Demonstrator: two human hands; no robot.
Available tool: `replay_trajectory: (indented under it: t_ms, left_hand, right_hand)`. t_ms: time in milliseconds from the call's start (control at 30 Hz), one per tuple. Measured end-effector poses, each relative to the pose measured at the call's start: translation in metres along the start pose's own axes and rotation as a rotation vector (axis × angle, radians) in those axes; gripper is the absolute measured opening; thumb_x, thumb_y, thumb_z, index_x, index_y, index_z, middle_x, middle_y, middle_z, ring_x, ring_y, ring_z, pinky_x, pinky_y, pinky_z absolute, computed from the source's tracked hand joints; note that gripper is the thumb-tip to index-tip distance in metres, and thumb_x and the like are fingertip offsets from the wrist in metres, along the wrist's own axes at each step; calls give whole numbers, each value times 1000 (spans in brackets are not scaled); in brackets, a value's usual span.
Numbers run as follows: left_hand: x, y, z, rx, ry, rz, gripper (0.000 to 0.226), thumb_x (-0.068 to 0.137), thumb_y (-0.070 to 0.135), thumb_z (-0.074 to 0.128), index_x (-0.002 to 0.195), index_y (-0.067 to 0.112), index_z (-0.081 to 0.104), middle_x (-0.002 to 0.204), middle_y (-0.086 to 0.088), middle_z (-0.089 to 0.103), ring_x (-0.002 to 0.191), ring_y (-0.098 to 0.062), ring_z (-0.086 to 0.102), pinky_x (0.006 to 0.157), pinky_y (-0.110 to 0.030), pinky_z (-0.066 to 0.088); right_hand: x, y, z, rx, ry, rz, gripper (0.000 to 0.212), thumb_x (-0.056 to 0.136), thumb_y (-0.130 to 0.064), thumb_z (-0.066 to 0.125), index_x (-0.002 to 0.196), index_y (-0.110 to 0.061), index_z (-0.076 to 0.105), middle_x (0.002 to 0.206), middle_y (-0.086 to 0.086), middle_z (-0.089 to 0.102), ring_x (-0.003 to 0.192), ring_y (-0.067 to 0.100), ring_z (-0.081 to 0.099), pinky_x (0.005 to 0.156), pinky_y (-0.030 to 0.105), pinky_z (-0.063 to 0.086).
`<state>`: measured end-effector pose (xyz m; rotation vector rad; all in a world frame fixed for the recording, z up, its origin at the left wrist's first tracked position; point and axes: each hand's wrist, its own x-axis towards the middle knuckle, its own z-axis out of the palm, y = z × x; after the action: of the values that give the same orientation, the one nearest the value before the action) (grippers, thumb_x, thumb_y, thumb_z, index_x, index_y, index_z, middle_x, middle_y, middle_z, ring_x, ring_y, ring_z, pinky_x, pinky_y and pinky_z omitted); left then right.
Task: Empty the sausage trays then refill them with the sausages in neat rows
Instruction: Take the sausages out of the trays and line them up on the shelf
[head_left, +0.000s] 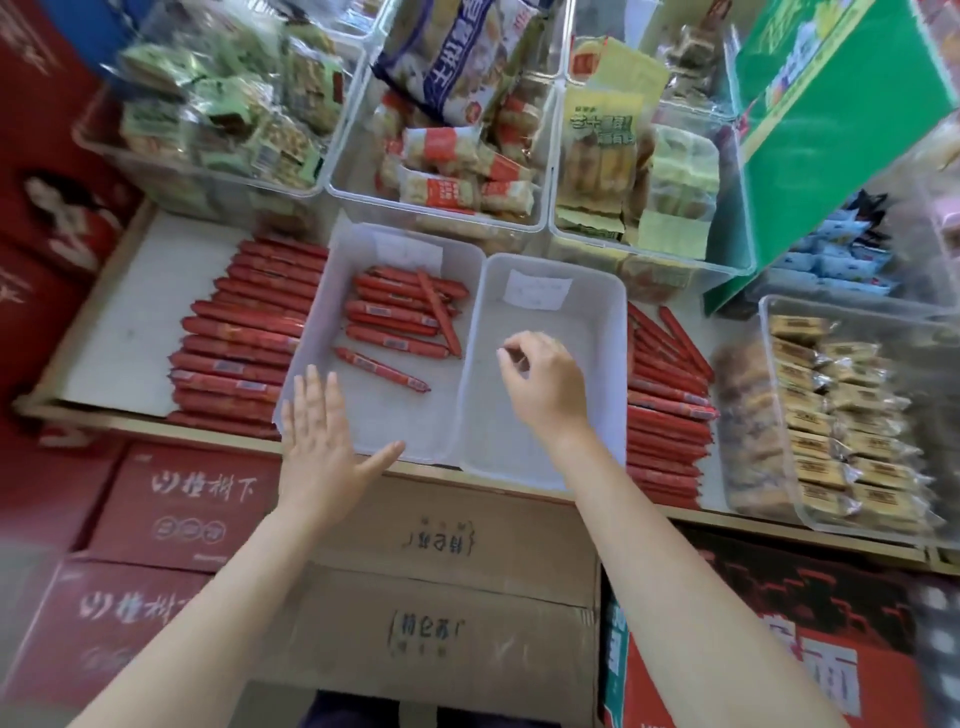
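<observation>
Two clear plastic trays sit side by side on the shelf. The left tray holds several red sausages, most in a rough row and one lying loose at an angle. The right tray has no sausages in it, only a paper slip at its far end. My left hand lies flat with straight fingers over the left tray's near corner. My right hand hovers inside the right tray, fingers loosely curled, holding nothing. A stack of sausages lies on the shelf to the left, another stack to the right.
Clear bins of packaged snacks line the back of the shelf, and a bin of wrapped pastries stands at the right. A green box leans at the upper right. Cardboard cartons are stacked below the shelf's front edge.
</observation>
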<state>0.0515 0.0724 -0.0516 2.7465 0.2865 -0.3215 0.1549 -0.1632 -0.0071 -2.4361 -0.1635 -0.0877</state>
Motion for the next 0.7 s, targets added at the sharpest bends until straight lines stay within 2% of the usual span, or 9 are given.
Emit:
replay_trajectory:
  t_ms: [67,167,233,300,400,500,567,633,700]
  left_hand:
    - [7,-24,-3,44,-20,25,119,78,91,20,156,8,-16,161,-10,-29,147,-20,-32,119,-36,-21]
    - [14,-44,-5,43,-64,53,121,72,92,13,153,10,-24,158,-11,-35,145,-21,-35,121,-39,-18]
    - [14,-49,-3,26,-81,67,119,73,91,10,151,10,-28,155,-11,-42,144,-21,-38,121,-40,-17]
    - [14,-51,-2,15,-89,75,117,74,90,8,149,11,-32,153,-12,-44,143,-22,-40,121,-41,-17]
    - [17,-55,3,19,-105,75,114,74,89,6,145,11,-37,152,-13,-45,142,-25,-40,122,-43,-15]
    - [20,-57,7,26,-110,86,114,73,89,3,143,10,-39,151,-15,-46,142,-26,-41,121,-44,-17]
    - [19,-58,8,20,-110,93,114,73,89,2,145,10,-37,152,-16,-44,142,-27,-41,121,-44,-17]
    - [19,-59,9,7,-104,97,114,72,89,1,146,10,-35,153,-16,-42,143,-27,-39,121,-45,-16]
    - [19,-58,7,4,-105,95,115,71,89,-1,148,10,-33,154,-16,-41,144,-27,-38,122,-46,-15]
  right_hand:
    - [0,-36,38,45,-141,-12,7,89,-11,64,88,-5,69,86,10,67,82,28,60,66,29,37]
    - [6,-63,91,29,-300,80,15,89,-9,60,100,-6,70,103,13,68,97,29,62,80,31,44]
    - [12,-63,120,-69,-382,180,26,91,-8,57,115,-7,65,118,15,63,110,32,58,92,36,46]
    - [17,-56,140,-175,-422,263,33,92,-4,51,124,-6,59,126,17,58,117,34,54,97,38,45]
    - [18,-48,157,-278,-405,315,28,92,1,45,115,-2,61,119,19,59,113,35,56,90,37,46]
    - [15,-49,161,-310,-446,372,11,91,-4,53,94,-6,63,102,16,63,101,35,62,73,35,44]
    - [12,-52,161,-247,-487,426,3,88,-11,61,85,-12,61,93,12,66,92,32,64,69,33,43]
    - [10,-57,157,-136,-478,483,10,87,-18,68,87,-9,65,91,11,69,87,29,64,70,32,44]
    - [6,-63,145,45,-381,546,19,86,-24,71,92,-7,68,88,6,69,83,23,63,71,31,46]
